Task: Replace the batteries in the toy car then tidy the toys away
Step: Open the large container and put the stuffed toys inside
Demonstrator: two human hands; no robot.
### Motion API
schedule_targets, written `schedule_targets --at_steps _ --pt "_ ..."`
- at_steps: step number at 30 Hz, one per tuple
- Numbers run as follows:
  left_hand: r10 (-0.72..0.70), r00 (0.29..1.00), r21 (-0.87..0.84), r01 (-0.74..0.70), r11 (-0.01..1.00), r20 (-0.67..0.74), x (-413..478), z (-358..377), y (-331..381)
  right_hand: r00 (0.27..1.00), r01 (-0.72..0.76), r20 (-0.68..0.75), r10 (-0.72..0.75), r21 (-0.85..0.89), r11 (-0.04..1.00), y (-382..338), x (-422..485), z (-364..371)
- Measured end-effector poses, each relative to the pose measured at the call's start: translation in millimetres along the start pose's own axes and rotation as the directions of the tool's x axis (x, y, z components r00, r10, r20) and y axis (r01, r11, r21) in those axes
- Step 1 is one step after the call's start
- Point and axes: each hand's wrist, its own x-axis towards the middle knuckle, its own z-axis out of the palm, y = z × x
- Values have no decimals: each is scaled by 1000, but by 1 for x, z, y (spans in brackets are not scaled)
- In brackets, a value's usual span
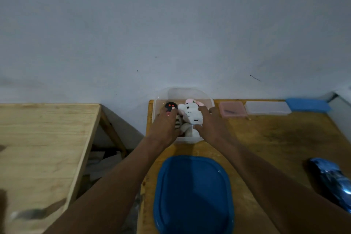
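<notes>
- Left hand [165, 127] lies over the black remote control with red buttons [171, 107] inside the clear plastic tub [182, 89], centre of the frame. Whether its fingers clasp the remote or merely rest on it cannot be told.
- Right hand [210, 121] has its thumb and fingers closed round the white and pink plush toy [191, 114] in the same tub.
- Glossy blue toy car [330, 180] lies on the wooden worktop [266, 138] at the lower right edge of the frame, well apart from the tub and not yet stowed (battery status not determinable).
- Risk: the tub stands close to the worktop's left edge, so a leftward push from either hand could slide it off.
- Risk: the contents look crowded. Forcing the car in could leave the blue plastic lid [193, 195], lying at lower centre, unable to seat.
- Risk: the car lies just beside the right forearm, and a sweeping withdrawal could knock it.
</notes>
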Motion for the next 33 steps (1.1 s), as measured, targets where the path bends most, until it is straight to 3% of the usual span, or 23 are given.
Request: schedule_targets --at_steps 6,12,17,21,29,33 --pt "-37 998 -12 37 999 -57 -62 20 21 997 77 -17 -77 57 995 29 -65 3" --pt "-218 974 34 217 976 58 -138 58 27 994 -46 100 49 -38 998 64 -141 28" --pt "-374 912 70 367 928 171 -177 81 30 961 -205 200 190 54 977 84 -186 48" --pt "-404 890 94 393 915 212 -193 95 32 939 -267 247 239 88 960 94 -202 59" --pt "-541 813 -14 556 831 216 -195 102 22 933 -288 248 262 76 954 96 -203 66" --pt "-539 815 -100 567 818 213 -202 92 18 942 -294 197 270 105 950 93 -205 52"
